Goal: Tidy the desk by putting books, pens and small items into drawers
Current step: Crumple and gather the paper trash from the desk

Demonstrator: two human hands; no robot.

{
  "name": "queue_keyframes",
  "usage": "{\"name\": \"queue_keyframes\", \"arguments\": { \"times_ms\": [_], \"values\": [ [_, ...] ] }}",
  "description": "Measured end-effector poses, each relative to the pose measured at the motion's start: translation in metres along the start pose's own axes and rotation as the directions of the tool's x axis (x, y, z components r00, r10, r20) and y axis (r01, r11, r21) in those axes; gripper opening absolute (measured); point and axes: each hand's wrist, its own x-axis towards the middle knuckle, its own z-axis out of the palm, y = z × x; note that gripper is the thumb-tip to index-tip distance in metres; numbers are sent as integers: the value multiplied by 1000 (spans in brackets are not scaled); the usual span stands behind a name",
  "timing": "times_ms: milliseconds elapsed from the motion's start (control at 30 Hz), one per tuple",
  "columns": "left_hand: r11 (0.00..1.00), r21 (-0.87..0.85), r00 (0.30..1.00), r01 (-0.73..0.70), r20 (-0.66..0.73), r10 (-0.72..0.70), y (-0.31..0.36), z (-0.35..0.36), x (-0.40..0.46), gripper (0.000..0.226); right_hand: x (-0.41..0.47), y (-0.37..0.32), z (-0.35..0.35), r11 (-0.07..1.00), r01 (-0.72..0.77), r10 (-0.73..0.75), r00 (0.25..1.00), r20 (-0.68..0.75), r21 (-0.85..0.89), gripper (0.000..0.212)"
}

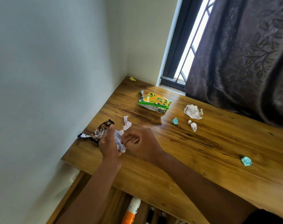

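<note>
- The left hand (108,143) stands near the left edge of the tabletop (202,159), fingers curled round a crumpled white paper (119,141) held against the palm.
- The right hand (141,143) meets it from the right, fingertips pinching the same paper; the rest of its fingers are bent inward (motion blur hides the finer detail).
- A brown biscuit wrapper (99,131) lies at the left edge, just behind the left hand; whether the fingers touch it I cannot tell.
- A small paper scrap (127,122) lies just beyond the hands.
- A green and yellow snack packet (154,102) sits toward the far edge, near the window (186,46).
- Right of it lie a larger white paper ball (193,111), a smaller white scrap (193,126) and a teal wad (175,121), all close together.
- Another teal wad (246,161) lies well apart, toward the right.
- A yellow scrap (132,78) sits in the far left corner.
- Below the near edge an open drawer (115,206) holds an orange and white tube (131,210) and dark items.
</note>
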Motion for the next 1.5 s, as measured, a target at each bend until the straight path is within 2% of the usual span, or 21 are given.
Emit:
{"name": "queue_keyframes", "arguments": {
  "times_ms": [67, 133, 267, 367, 433, 500, 567, 700, 900, 1000, 1067, 1167, 1233, 1300, 1367, 1433, 1500],
  "values": [
    [999, -35, 1000, 29, 5, -29, 3, -5, 3, 26, 9, 4, -4, 998, -44, 35, 986, -163, -47, 19],
    [998, -51, 999, 30, 23, -29, 2, -9, 5, 27, 22, 8, -6, 983, -99, 58, 968, -245, -154, 17],
    [993, -76, 996, 92, 20, -91, -1, -9, 10, 25, 51, 14, -3, 900, -111, 99, 994, -52, -421, 30],
    [987, -88, 991, 132, 14, -131, 2, -7, 13, 24, 69, 18, 1, 863, -49, 95, 993, 67, -502, 38],
    [992, -51, 993, 116, 31, -114, 2, -8, 14, 22, 79, 25, 4, 831, -59, 146, 983, 114, -553, 42],
    [997, 19, 995, 80, 66, -81, 3, -9, 14, 25, 86, 32, 9, 789, -44, 170, 974, 148, -613, 38],
    [994, 26, 992, 104, 74, -106, 3, -10, 16, 34, 86, 37, 12, 762, -5, 145, 976, 163, -647, 35],
    [966, -58, 968, 252, 34, -251, 2, -13, 18, 36, 78, 44, 17, 765, -9, 101, 989, 106, -644, 30],
    [968, -46, 968, 248, 43, -246, -2, -11, 15, 18, 62, 47, 8, 876, -161, 152, 987, -57, -455, 17],
    [989, 40, 986, 145, 73, -148, -4, -8, 17, 25, 57, 33, -5, 932, -203, 169, 976, -136, -299, 14],
    [993, 80, 992, 81, 92, -89, -5, -5, 15, 29, 52, 19, -13, 967, -204, 187, 975, -124, -150, 16],
    [995, 70, 992, 71, 98, -77, -4, 2, 15, 28, 38, 1, -18, 986, -166, 167, 986, -20, 25, 23],
    [991, 35, 989, 132, 65, -134, -2, 6, 14, 25, 27, -5, -14, 992, -124, 124, 992, 8, 9, 26],
    [971, -38, 971, 234, 65, -232, -1, 8, 14, 42, 18, -4, -8, 994, -85, 85, 996, -4, -71, 25],
    [949, -129, 952, 287, 152, -268, 0, 9, 13, 56, 13, -2, -4, 983, -51, 44, 998, -43, -177, 21],
    [925, -212, 934, 316, 238, -265, 1, 8, 12, 53, 12, -1, -2, 968, -33, 12, 996, -85, -250, 17],
    [929, -203, 925, 308, 290, -244, 5, 10, 11, 42, 10, 0, 1, 961, -13, -21, 993, -117, -277, 14]
  ]
}}
